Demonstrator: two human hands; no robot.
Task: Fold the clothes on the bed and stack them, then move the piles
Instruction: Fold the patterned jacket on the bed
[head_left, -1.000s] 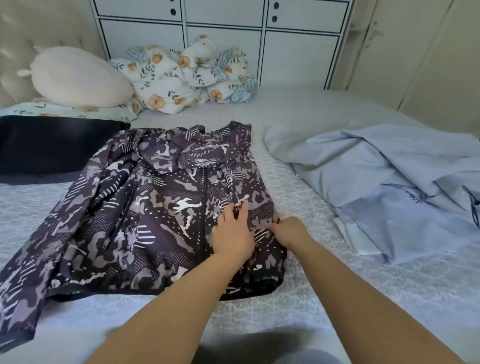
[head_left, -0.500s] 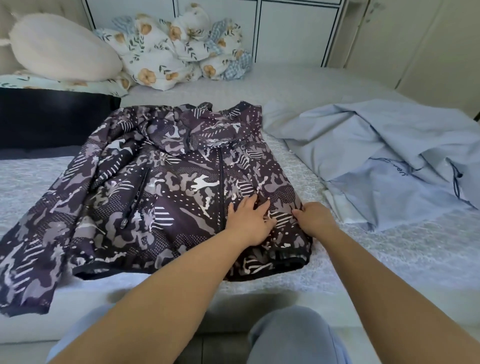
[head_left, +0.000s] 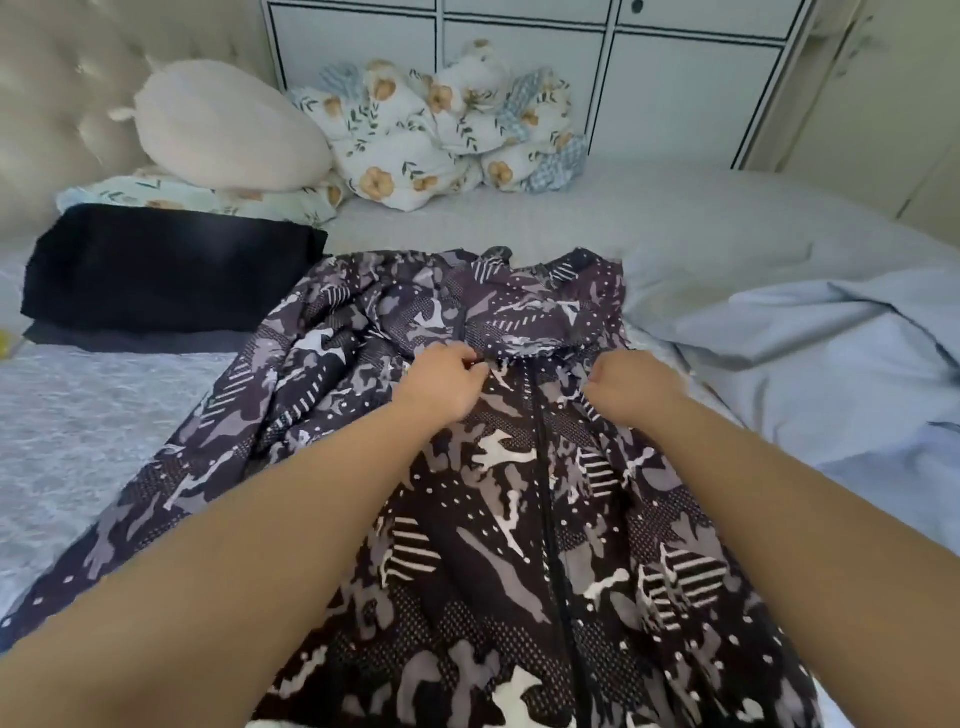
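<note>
A dark camouflage-print hooded jacket (head_left: 498, 509) lies front up on the bed, zip running down its middle, one sleeve stretched out to the lower left. My left hand (head_left: 441, 387) pinches the fabric just left of the zip below the hood. My right hand (head_left: 631, 389) grips the fabric just right of the zip at the same height. A folded black garment (head_left: 166, 270) lies at the left of the bed. A crumpled light blue garment (head_left: 810, 364) lies to the right of the jacket.
The bed (head_left: 93, 415) has a pale textured cover. A cream round pillow (head_left: 223, 124) and a bundled floral quilt (head_left: 441, 130) lie at the headboard end. White cabinet doors (head_left: 649, 78) stand behind the bed.
Both hands moved from the jacket's lower hem up to the chest below the hood and now curl on the fabric. The view moved closer over the jacket.
</note>
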